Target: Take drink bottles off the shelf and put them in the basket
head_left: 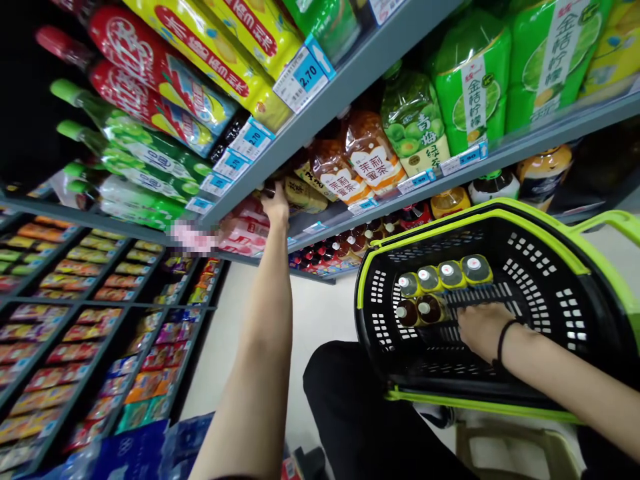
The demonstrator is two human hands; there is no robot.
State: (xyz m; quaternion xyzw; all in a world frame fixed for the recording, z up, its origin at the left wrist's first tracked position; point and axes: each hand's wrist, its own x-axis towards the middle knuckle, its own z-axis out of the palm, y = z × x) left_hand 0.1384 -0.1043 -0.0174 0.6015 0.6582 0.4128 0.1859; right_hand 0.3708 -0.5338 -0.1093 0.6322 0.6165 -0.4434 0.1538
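My left hand reaches far up into a grey store shelf, its fingers against a yellowish tea bottle lying there; whether the fingers grip it is hidden. My right hand, with a black band on the wrist, rests inside a black and green shopping basket. Its fingers curl around the end of a dark-bodied bottle. Several bottles with white caps lie in rows on the basket floor beside that hand.
Shelves of drink bottles rise overhead: red and green ones at left, orange tea bottles and green ones at right. Blue price tags line the shelf edges. Snack racks stand at left. My dark-trousered knee is below.
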